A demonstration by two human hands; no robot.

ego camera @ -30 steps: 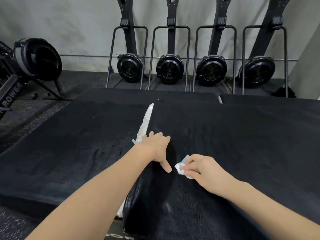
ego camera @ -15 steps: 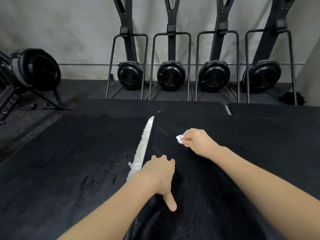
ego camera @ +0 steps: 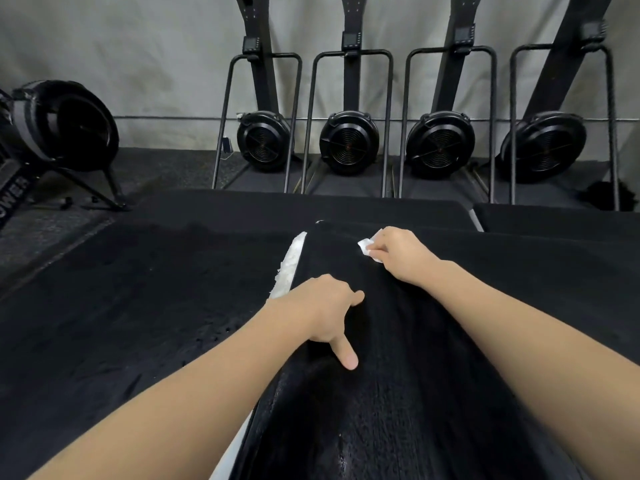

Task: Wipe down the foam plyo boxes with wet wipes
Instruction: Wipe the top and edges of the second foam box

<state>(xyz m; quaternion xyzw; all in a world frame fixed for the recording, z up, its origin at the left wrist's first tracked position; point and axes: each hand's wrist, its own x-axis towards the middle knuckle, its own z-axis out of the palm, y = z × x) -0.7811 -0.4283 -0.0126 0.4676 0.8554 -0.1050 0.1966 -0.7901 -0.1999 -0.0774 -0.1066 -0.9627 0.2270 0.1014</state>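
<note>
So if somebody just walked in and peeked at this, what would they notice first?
Probably the two bare arms stretched over the big black foam box in the middle, the right hand pinching a small white wipe near its far edge. The left hand rests on the box nearer the camera. Behind, four black fan-wheel machines stand in a row against the grey wall.
</note>
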